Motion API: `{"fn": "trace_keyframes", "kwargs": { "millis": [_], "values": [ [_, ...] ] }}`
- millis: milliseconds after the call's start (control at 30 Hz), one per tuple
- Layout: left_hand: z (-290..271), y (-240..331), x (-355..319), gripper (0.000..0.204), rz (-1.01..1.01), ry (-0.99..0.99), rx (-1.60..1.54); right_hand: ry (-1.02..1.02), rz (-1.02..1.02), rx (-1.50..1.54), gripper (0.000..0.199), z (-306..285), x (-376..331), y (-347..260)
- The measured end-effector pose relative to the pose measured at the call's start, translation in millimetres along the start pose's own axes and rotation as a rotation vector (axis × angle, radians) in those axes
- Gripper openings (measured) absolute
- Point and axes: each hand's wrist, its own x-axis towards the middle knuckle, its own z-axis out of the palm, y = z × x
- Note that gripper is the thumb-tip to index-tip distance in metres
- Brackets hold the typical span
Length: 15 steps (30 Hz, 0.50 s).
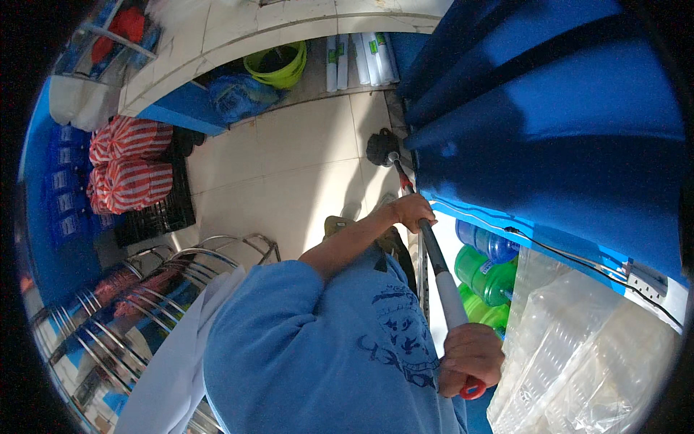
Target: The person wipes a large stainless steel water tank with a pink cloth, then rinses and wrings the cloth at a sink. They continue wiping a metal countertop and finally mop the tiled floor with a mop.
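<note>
A long-handled mop (452, 304) slants across my front, from the lower right up to the floor. Its dark, stringy head (380, 148) rests on the pale tiles beside the foot of the blue curtain. My left hand (414, 210) is closed around the dark part of the shaft, at mid-length. Near the top end my right hand (471, 356) wraps the light grey grip, with a red hanging loop (473, 388) sticking out below the fist. Both sets of fingers are partly turned from view.
A blue curtain (557, 108) hangs at right, above large green bottles (486, 275) and clear plastic bags (578, 347). Yellow-green buckets (278, 69) and white rolls (372, 58) sit under a tiled counter (238, 22). Red-striped bundles (137, 184) and a metal rack (144, 289) stand at left.
</note>
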Motion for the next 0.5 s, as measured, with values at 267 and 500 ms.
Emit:
{"fn": "trace_keyframes", "kwargs": {
  "millis": [267,500],
  "values": [
    [-1,2,-12,0.019,-0.029,-0.003,0.027,-0.089,-0.076,0.044,0.007,11,-11,-1],
    [-15,-34,-2,0.018,-0.256,0.166,0.007,-0.243,0.152,-0.170,0.032,5,-24,26]
  ]
}}
